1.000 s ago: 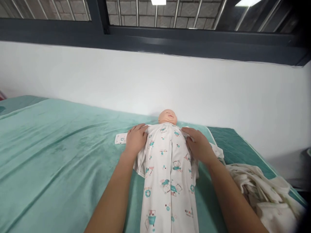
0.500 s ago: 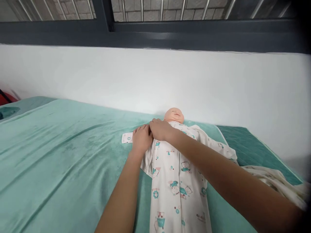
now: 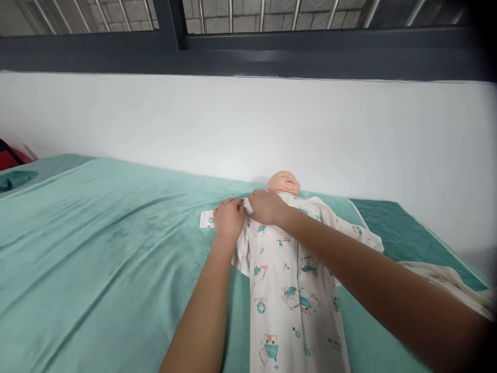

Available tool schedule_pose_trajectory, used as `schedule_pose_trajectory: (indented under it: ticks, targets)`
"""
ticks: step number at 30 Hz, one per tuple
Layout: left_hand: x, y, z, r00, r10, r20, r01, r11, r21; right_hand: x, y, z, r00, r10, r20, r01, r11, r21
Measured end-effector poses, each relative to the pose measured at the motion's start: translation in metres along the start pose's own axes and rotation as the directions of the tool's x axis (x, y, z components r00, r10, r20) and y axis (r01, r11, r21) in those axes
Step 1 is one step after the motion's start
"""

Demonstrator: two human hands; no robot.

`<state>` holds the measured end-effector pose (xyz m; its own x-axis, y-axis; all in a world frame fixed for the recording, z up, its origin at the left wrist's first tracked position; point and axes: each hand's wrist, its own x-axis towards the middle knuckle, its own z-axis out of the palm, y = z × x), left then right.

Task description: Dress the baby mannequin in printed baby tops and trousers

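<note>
A baby doll (image 3: 284, 183) lies on its back, its head toward the wall. Over its body is a white baby gown (image 3: 277, 290) printed with teal and pink cartoon figures. My left hand (image 3: 229, 220) closes on the gown's sleeve at the left, and the flat cuff (image 3: 207, 219) sticks out past it. Just to the right, my right hand (image 3: 267, 206) grips the same sleeve near the doll's shoulder, fingers curled. A short stretch of white cloth shows between the hands. The other sleeve (image 3: 359, 230) spreads to the right.
A light green blanket (image 3: 116, 248) covers the surface, with a darker green quilted part (image 3: 404, 233) at the right. Cream cloth (image 3: 438, 277) lies crumpled there. Behind stands a white wall (image 3: 174, 124) under a dark window frame (image 3: 272, 59). Something red (image 3: 10, 158) is at the far left.
My hands have drawn slightly apart, so sleeve cloth now shows between them. The whole view has shifted a little, with the doll and gown appearing farther right.
</note>
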<state>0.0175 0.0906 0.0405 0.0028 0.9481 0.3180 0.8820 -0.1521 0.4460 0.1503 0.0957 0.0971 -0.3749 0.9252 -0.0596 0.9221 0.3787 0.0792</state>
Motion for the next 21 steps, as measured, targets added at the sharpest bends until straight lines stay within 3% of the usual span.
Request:
schedule_pose_trajectory:
  ticks: [5, 8, 15, 21]
  targets:
    - [0.001, 0.001, 0.002, 1.000, 0.009, 0.003, -0.009, 0.999, 0.032, 0.023, -0.012, 0.003, 0.991, -0.026, 0.132, 0.023, 1.000, 0.020]
    - [0.001, 0.000, 0.001, 1.000, 0.017, -0.020, -0.016, 1.000, 0.024, 0.025, -0.010, 0.000, 0.991, -0.027, 0.130, 0.025, 0.999, 0.022]
    - [-0.002, -0.001, -0.001, 0.996, 0.015, -0.089, -0.022, 0.996, -0.086, 0.000, 0.013, -0.018, 0.995, -0.021, 0.095, 0.017, 0.999, 0.045]
    - [-0.003, 0.002, -0.004, 0.998, 0.015, -0.058, -0.021, 0.994, -0.110, -0.022, 0.034, -0.035, 0.997, 0.062, 0.055, -0.064, 0.997, 0.040]
